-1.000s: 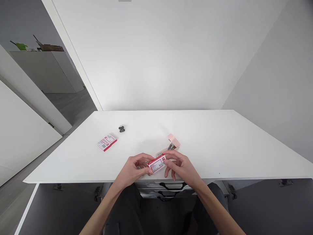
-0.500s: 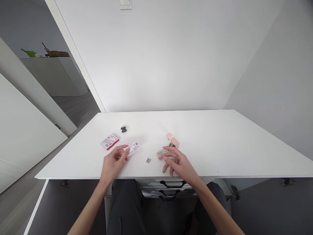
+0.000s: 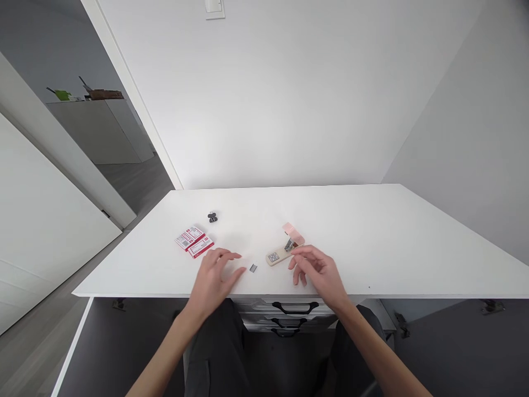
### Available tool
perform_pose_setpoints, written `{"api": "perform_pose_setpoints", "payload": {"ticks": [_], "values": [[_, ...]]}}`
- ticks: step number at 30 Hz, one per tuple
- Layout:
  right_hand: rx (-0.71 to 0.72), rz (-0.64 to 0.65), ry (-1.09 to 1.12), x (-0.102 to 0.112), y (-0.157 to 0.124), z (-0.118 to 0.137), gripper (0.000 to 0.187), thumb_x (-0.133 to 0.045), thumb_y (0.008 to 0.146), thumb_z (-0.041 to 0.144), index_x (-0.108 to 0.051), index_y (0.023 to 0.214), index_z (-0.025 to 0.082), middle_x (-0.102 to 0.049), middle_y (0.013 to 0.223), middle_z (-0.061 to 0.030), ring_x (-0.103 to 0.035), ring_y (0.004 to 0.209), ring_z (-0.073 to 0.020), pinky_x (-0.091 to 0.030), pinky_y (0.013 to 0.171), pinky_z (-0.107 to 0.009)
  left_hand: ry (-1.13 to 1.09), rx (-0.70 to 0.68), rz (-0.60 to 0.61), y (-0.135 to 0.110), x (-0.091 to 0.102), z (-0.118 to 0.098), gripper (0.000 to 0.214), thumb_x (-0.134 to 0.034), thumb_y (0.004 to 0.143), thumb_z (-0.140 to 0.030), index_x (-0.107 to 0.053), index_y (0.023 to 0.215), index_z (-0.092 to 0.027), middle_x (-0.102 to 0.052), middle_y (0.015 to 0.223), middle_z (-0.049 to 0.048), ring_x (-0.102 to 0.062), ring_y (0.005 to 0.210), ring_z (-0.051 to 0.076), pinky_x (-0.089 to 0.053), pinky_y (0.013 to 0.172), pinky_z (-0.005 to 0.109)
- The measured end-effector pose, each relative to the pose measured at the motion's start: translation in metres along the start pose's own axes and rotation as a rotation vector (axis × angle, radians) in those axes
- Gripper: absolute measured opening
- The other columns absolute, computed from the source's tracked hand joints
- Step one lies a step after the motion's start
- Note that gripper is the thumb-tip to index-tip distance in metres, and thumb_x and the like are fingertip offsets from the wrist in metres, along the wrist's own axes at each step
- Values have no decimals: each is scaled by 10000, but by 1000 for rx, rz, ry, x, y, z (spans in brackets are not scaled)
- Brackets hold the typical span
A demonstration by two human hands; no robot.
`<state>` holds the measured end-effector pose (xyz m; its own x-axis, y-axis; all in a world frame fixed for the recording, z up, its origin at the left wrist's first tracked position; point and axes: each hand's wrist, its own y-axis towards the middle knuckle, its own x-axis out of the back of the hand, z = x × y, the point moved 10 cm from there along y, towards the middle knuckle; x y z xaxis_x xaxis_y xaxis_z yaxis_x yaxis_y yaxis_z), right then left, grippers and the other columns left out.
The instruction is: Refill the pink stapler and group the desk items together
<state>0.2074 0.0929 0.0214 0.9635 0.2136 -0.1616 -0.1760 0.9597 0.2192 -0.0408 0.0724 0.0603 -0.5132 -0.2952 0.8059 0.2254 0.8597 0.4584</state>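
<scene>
Hovering low over the white worktop (image 3: 372, 237), the left hand (image 3: 217, 275) has its grip released, fingers spread flat and pointing toward a small grey strip of metal staples (image 3: 253, 268) that lies just to the right of its fingertips. The right hand (image 3: 318, 270) is also empty, its fingers loosely curled just beside the near right end of the opened pink and beige stapler (image 3: 285, 251). Two red and white staple boxes (image 3: 194, 242) lie touching each other at the left, and a small black binder clip (image 3: 212, 216) sits farther back.
</scene>
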Motion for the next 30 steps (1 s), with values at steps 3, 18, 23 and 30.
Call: {"api": "perform_pose_setpoints", "payload": {"ticks": [3, 18, 23, 30], "values": [[60, -175, -25, 38, 7, 15, 260, -672, 954, 484, -691, 1020, 233, -681, 768, -17, -595, 515, -144, -412, 462, -287, 1, 32, 55, 5, -20, -16, 351, -711, 908, -508, -686, 1145, -249, -676, 1119, 77, -618, 1057, 284, -487, 944, 446], [-119, -288, -154, 111, 81, -29, 330, -709, 826, 466, -678, 1022, 202, -696, 815, -22, -570, 554, -123, -428, 527, -280, -224, 297, 99, 15, -26, 8, 316, -528, 996, -502, -699, 1011, -237, -763, 1025, 52, -672, 901, 226, -507, 811, 348], [-152, -169, -294, 99, 87, -34, 283, -670, 843, 427, -687, 1016, 204, -726, 833, -35, -596, 571, -136, -441, 553, -285, -324, 373, 97, 27, -37, 17, 345, -520, 997, -515, -673, 1126, -235, -771, 907, 20, -639, 744, 183, -487, 732, 306], [-140, -127, -334, 95, 84, -30, 259, -639, 887, 434, -705, 1011, 217, -730, 840, -24, -605, 586, -135, -424, 607, -295, -453, 363, 69, 50, -57, 0, 342, -625, 928, -501, -730, 1129, -245, -774, 968, 20, -679, 851, 188, -518, 818, 312]]}}
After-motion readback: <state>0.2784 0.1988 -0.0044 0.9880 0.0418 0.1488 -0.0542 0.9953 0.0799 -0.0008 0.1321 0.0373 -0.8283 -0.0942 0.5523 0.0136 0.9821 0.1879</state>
